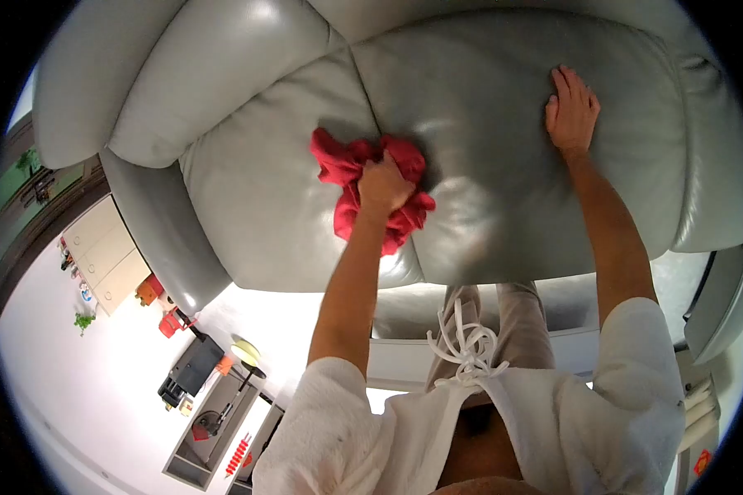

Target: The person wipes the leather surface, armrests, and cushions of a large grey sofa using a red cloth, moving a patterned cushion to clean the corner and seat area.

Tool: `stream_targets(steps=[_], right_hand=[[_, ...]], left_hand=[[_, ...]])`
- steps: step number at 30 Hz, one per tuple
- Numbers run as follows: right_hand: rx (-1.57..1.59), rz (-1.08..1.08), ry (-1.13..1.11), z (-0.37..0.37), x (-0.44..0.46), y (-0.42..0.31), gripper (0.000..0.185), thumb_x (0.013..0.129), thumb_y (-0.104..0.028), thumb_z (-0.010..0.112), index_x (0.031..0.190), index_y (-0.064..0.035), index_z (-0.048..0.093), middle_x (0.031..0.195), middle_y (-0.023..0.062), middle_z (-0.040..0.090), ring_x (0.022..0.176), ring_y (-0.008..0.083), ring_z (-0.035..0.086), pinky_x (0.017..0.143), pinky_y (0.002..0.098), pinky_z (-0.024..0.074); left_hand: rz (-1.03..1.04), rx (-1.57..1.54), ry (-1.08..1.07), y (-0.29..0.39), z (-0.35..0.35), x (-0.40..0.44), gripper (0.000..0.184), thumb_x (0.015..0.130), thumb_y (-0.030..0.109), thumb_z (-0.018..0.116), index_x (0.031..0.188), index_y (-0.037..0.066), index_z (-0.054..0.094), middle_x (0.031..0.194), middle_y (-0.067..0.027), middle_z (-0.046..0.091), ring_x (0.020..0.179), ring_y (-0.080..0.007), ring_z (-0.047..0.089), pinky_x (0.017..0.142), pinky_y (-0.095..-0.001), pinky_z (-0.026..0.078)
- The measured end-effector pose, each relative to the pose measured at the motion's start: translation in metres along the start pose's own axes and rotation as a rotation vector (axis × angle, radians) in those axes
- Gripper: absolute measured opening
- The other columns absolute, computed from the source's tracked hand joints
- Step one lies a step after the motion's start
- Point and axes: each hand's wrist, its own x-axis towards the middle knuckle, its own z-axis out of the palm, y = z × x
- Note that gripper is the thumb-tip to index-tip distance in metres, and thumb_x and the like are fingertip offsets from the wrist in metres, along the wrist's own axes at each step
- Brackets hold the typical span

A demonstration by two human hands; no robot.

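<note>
My left hand (384, 186) is closed over a crumpled red cloth (338, 161). Cloth and hand press on the grey leather sofa (504, 165), across the seam between two seat cushions. Folds of the cloth stick out around my fist, and the fingertips are partly hidden. Farther to the right, my right hand (573, 115) lies palm down on the larger seat cushion, thumb out to the side and fingers stretched out. It holds nothing.
The sofa's backrest (223, 66) rises at the upper left, beside a padded armrest (165, 231). Beyond stand a white drawer cabinet (99, 252), a dark box-shaped item (196, 363) and a grey shelf unit (215, 429). My legs (520, 326) stand against the sofa's front.
</note>
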Motion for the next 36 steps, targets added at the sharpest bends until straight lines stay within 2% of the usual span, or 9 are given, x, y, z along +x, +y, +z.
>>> stream_targets(steps=[4, 11, 15, 18, 21, 25, 31, 33, 36], right_hand=[[-0.018, 0.001, 0.011, 0.002, -0.001, 0.001, 0.042, 0.089, -0.026, 0.043, 0.13, -0.0171, 0.046, 0.137, -0.0005, 0.043, 0.126, 0.0174, 0.04, 0.106, 0.0408, 0.0226], [-0.049, -0.042, 0.083, 0.014, -0.004, 0.007, 0.042, 0.09, -0.024, 0.041, 0.131, -0.0192, 0.046, 0.137, -0.002, 0.044, 0.124, 0.0163, 0.042, 0.104, 0.0386, 0.0237], [-0.093, -0.06, 0.107, 0.01, -0.001, 0.004, 0.042, 0.089, -0.023, 0.042, 0.131, -0.019, 0.046, 0.136, -0.0026, 0.044, 0.123, 0.0159, 0.043, 0.102, 0.0366, 0.0247], [-0.052, -0.065, 0.097, 0.014, -0.004, 0.004, 0.042, 0.089, -0.023, 0.043, 0.13, -0.0186, 0.047, 0.136, -0.0027, 0.044, 0.123, 0.0162, 0.043, 0.102, 0.0372, 0.0251], [0.011, -0.077, 0.102, 0.005, 0.0, 0.003, 0.042, 0.088, -0.023, 0.044, 0.129, -0.0179, 0.048, 0.136, -0.0018, 0.044, 0.124, 0.0175, 0.042, 0.102, 0.0401, 0.0262], [-0.04, -0.039, 0.035, 0.003, 0.0, 0.004, 0.042, 0.087, -0.023, 0.044, 0.129, -0.0157, 0.048, 0.136, 0.0011, 0.044, 0.125, 0.0196, 0.041, 0.104, 0.0422, 0.0244], [0.025, -0.003, -0.059, -0.009, 0.001, -0.003, 0.043, 0.088, -0.023, 0.044, 0.13, -0.0131, 0.046, 0.136, 0.0038, 0.042, 0.129, 0.0199, 0.037, 0.107, 0.042, 0.0207], [0.053, 0.011, -0.075, -0.006, 0.001, 0.002, 0.044, 0.087, -0.023, 0.043, 0.13, -0.0128, 0.046, 0.136, 0.0037, 0.042, 0.129, 0.0197, 0.035, 0.108, 0.0426, 0.0201], [0.086, 0.042, -0.105, -0.007, 0.004, 0.001, 0.044, 0.087, -0.022, 0.043, 0.13, -0.0128, 0.045, 0.137, 0.0033, 0.041, 0.13, 0.019, 0.035, 0.108, 0.0429, 0.0197]], left_hand=[[0.032, -0.059, 0.046, -0.006, 0.073, -0.061, 0.071, 0.064, 0.03, 0.069, 0.118, -0.008, 0.045, 0.093, -0.0254, 0.061, 0.091, -0.0403, 0.059, 0.08, -0.044, 0.051], [-0.035, -0.173, -0.111, -0.003, 0.159, -0.178, 0.066, 0.07, 0.024, 0.063, 0.126, -0.004, 0.043, 0.097, -0.0238, 0.063, 0.093, -0.0391, 0.059, 0.08, -0.0451, 0.051], [0.036, -0.292, -0.739, -0.06, 0.353, -0.281, 0.065, 0.074, 0.026, 0.062, 0.129, -0.001, 0.04, 0.103, -0.0244, 0.062, 0.103, -0.038, 0.058, 0.08, -0.0473, 0.05], [-0.099, -0.423, -0.872, -0.066, 0.291, -0.325, 0.061, 0.077, 0.024, 0.061, 0.129, 0.0, 0.04, 0.107, -0.0241, 0.061, 0.105, -0.037, 0.057, 0.081, -0.0475, 0.049], [-0.153, -0.614, -0.771, -0.079, 0.264, -0.316, 0.06, 0.078, 0.024, 0.062, 0.129, 0.001, 0.041, 0.108, -0.0218, 0.06, 0.104, -0.0346, 0.058, 0.081, -0.0452, 0.049], [-0.184, -1.1, -0.355, -0.082, 0.172, -0.232, 0.059, 0.079, 0.024, 0.064, 0.128, 0.001, 0.042, 0.109, -0.0187, 0.06, 0.103, -0.0314, 0.058, 0.082, -0.0421, 0.049], [0.172, -1.531, 0.301, -0.059, -0.083, -0.058, 0.056, 0.08, 0.024, 0.067, 0.127, 0.002, 0.045, 0.111, -0.0141, 0.06, 0.102, -0.0266, 0.058, 0.083, -0.0375, 0.049], [0.183, -1.552, 0.37, -0.046, -0.137, -0.008, 0.056, 0.081, 0.024, 0.068, 0.127, 0.002, 0.045, 0.112, -0.0126, 0.059, 0.101, -0.025, 0.058, 0.083, -0.036, 0.049], [-0.098, -1.243, 0.442, -0.049, -0.148, 0.067, 0.059, 0.08, 0.025, 0.072, 0.127, 0.002, 0.046, 0.116, -0.0114, 0.058, 0.102, -0.0232, 0.058, 0.084, -0.0339, 0.049]])
